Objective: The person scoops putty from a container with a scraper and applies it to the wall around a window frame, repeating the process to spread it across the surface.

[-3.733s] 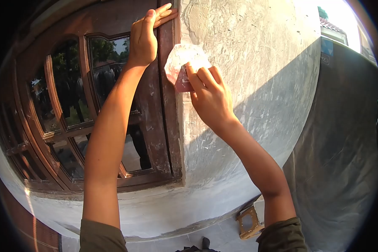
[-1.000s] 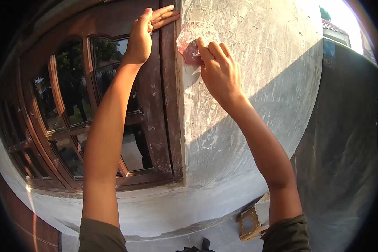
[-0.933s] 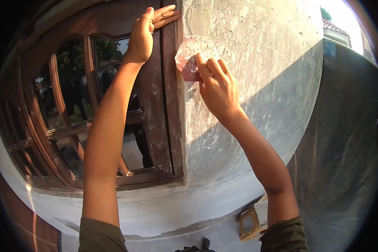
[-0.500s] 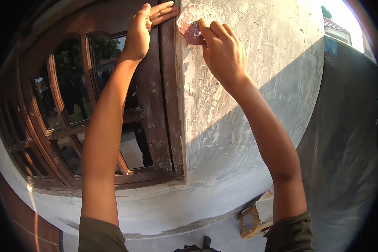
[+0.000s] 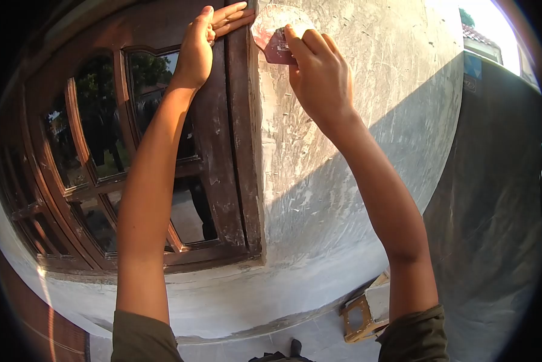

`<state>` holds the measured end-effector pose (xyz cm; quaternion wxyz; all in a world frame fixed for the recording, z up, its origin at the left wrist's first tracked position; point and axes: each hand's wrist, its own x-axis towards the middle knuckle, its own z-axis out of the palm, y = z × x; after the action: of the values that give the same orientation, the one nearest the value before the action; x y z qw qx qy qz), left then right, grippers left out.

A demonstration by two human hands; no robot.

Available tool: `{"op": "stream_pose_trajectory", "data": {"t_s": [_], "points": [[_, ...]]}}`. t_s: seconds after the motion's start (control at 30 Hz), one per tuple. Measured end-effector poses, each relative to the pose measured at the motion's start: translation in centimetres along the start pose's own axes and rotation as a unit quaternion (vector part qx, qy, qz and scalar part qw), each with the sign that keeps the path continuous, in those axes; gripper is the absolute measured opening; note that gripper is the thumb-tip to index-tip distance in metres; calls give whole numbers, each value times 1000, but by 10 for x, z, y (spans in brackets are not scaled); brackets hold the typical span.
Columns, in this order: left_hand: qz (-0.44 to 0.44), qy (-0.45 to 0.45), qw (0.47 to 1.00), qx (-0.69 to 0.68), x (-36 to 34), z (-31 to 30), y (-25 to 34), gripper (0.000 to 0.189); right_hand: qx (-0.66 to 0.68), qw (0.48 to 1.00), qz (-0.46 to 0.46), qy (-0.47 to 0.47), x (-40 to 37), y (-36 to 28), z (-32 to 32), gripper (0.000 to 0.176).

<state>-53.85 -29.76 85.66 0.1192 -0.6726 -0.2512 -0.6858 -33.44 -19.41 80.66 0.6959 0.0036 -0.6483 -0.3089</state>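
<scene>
My right hand (image 5: 322, 78) is closed on a dark red, flat putty scraper (image 5: 277, 51), smeared whitish toward its top. The scraper lies against the rough grey wall (image 5: 343, 163), right at the corner where the wall meets the window frame. My left hand (image 5: 195, 48) is raised at the top of the brown wooden window frame (image 5: 241, 120). Its fingers stretch flat to the right, with their tips by the wall's edge, close to the scraper. The thumb points up, and nothing shows in that hand.
Glass panes (image 5: 102, 114) fill the wooden window on the left. A white ledge (image 5: 223, 295) runs below it. A worn wooden stool-like piece (image 5: 358, 317) stands on the floor at lower right. Beyond the wall, a dark grey surface (image 5: 494, 181) rises on the right.
The scraper now shows more of its whitish upper part and seems tilted flatter against the wall. Both hands stay in nearly the same place, and the view has shifted slightly.
</scene>
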Motion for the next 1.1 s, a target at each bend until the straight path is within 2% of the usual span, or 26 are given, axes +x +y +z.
{"op": "stream_pose_trajectory", "data": {"t_s": [0.03, 0.13, 0.2, 0.27, 0.37, 0.43, 0.47, 0.6, 0.7, 0.77, 0.9, 1.0, 1.1], "points": [[-22, 15, 1000, 8, 3, 1, -1, 41, 0, 1000, 0, 1, -5, -1, 2, 38], [-53, 42, 998, 7, 9, -4, -11, 41, -5, 995, 2, -98, -39, -19, -1, 50], [-59, 58, 997, -2, 4, 3, 0, 41, 53, 990, 17, -132, -69, -43, -12, 50], [10, -3, 1000, -7, -16, 40, 43, 41, 93, 990, -5, -105, -90, -66, -25, 46], [-29, -26, 998, 53, -4, 16, 22, 42, 106, 992, -9, -63, -70, -65, -35, 42], [-24, -6, 998, 50, 2, 4, 2, 42, 70, 997, 8, 5, -41, -43, -25, 37], [-18, 16, 999, 46, 3, 2, -3, 42, 50, 998, 29, 4, -28, -31, -21, 35], [-25, -2, 999, 39, -4, 14, 16, 43, -9, 999, 41, -29, -21, -5, -2, 38], [-33, 30, 999, 29, 2, 8, 2, 43, 12, 993, 56, -101, -51, -25, -8, 44], [-52, 67, 996, 2, 10, -3, -15, 44, 43, 992, 50, -107, -80, -48, -15, 47], [-45, 35, 998, 33, 13, -16, -24, 45, 125, 989, 26, -74, -88, -70, -33, 45], [-51, 71, 996, 24, 13, -14, -24, 46, 70, 997, 40, 6, -43, -39, -26, 39], [-47, 31, 998, 27, 12, -14, -21, 46, 10, 999, 37, 3, -16, -3, -10, 39]]}}
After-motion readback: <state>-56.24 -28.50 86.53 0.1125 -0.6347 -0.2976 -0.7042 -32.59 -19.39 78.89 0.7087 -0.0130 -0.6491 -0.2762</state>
